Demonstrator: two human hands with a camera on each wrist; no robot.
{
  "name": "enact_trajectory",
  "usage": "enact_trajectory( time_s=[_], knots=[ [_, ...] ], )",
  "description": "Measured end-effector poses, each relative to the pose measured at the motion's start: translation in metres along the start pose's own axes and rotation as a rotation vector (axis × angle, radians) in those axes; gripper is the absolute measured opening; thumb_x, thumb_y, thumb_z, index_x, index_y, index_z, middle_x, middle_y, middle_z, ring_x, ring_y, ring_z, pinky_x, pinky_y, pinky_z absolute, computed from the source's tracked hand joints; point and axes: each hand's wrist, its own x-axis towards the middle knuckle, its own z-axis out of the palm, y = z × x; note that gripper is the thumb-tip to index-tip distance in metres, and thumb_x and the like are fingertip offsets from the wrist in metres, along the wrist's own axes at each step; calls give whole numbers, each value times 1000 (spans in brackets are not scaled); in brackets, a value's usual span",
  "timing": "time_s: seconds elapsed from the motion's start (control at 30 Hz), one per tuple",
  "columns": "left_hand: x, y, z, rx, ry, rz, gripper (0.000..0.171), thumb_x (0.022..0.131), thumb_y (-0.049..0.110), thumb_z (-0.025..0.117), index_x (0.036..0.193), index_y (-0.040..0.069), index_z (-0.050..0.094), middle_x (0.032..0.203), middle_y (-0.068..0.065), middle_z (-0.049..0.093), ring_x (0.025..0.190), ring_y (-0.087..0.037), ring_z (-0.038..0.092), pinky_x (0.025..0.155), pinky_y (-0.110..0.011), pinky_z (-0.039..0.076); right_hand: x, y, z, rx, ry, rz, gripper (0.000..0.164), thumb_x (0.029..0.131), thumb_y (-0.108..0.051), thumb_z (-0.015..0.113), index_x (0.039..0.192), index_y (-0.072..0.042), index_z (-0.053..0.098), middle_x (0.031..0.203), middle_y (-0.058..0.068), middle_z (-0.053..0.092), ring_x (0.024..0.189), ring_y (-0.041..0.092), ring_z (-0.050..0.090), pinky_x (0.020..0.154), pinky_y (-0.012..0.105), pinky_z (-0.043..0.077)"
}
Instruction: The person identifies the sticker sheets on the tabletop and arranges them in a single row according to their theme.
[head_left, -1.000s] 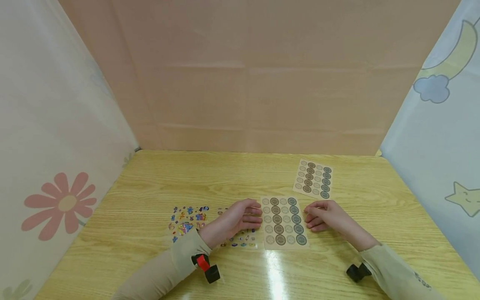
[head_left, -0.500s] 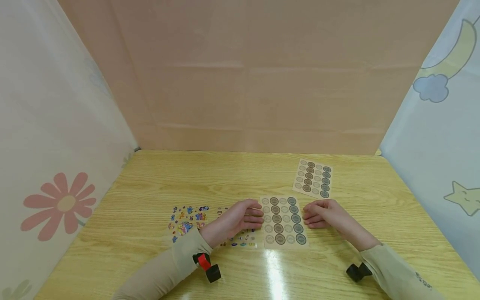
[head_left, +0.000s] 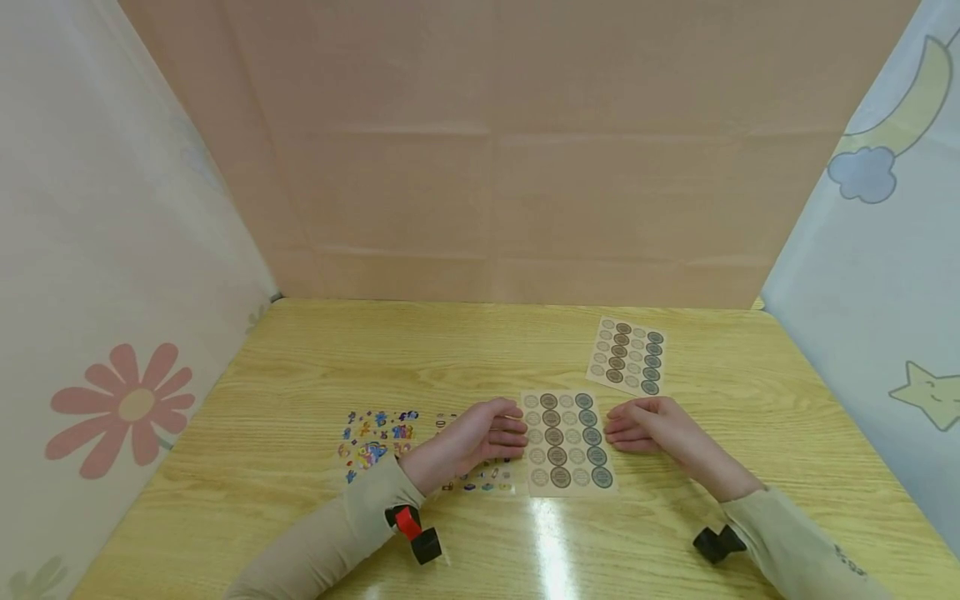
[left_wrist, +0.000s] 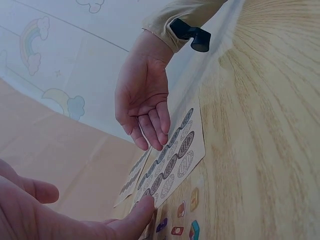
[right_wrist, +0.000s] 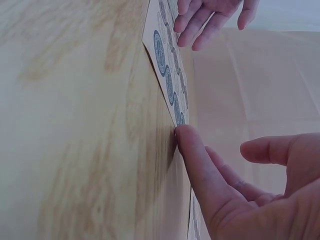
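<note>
A beige sheet of round stickers [head_left: 568, 442], with brown, blue-grey and pale columns, lies flat on the table between my two hands. My left hand [head_left: 480, 437] is at its left edge, fingers extended and fingertips right at the border. On the other side my right hand [head_left: 651, 429] has its fingers relaxed beside the sheet's right edge. In the right wrist view a fingertip [right_wrist: 186, 134] of that hand is at the sheet's corner. Neither hand grips anything. Beneath my left hand and wrist a clear sheet of small colourful stickers [head_left: 480, 483] is partly covered.
Farther back on the right lies a similar, slightly turned beige sticker sheet [head_left: 627, 357]. At the left is another clear sheet with cartoon stickers [head_left: 371, 454]. The wooden table [head_left: 360, 350] ends at a tan back panel [head_left: 487, 208], with patterned cloth walls on both sides.
My right hand's fingers have straightened slightly and drawn together at the sheet's right edge. The left hand and the sheets are practically still.
</note>
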Motion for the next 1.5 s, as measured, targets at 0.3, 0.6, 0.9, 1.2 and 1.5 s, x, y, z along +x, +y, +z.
enact_trajectory(
  time_s=[0.3,0.6,0.9,1.2,1.5],
  knots=[
    [0,2,0,5,5,-11,46,98,20,47,129,-13,43,122,-31,52,109,-43,56,91,-44,52,-1,1,-1,-2,-21,-15,42,102,-12,42,120,26,43,106,32,63,93,32,67,83,42,55],
    [5,11,3,118,-39,57,49,96,28,53,131,-6,46,124,-24,54,110,-39,57,93,-45,50,-3,-4,-12,-35,25,-50,41,102,-15,43,123,21,42,109,27,63,96,32,66,84,43,55],
    [21,27,13,159,-110,109,48,95,29,59,130,-2,49,127,-20,52,115,-37,55,99,-43,46,-1,-10,-38,-92,82,-114,44,104,-17,43,128,19,41,110,18,65,97,23,66,86,34,54],
    [50,43,26,162,-98,148,36,95,22,61,120,-3,56,116,-13,58,108,-30,60,97,-41,47,6,-10,-75,33,79,-145,34,103,-14,46,123,13,49,106,9,68,98,19,65,87,32,54],
    [77,53,38,116,-44,111,35,93,14,63,121,-6,57,112,-14,63,106,-29,62,93,-36,51,14,-6,-106,147,86,-143,20,102,-9,45,107,-11,64,103,2,69,97,15,66,86,28,54]
  ],
)
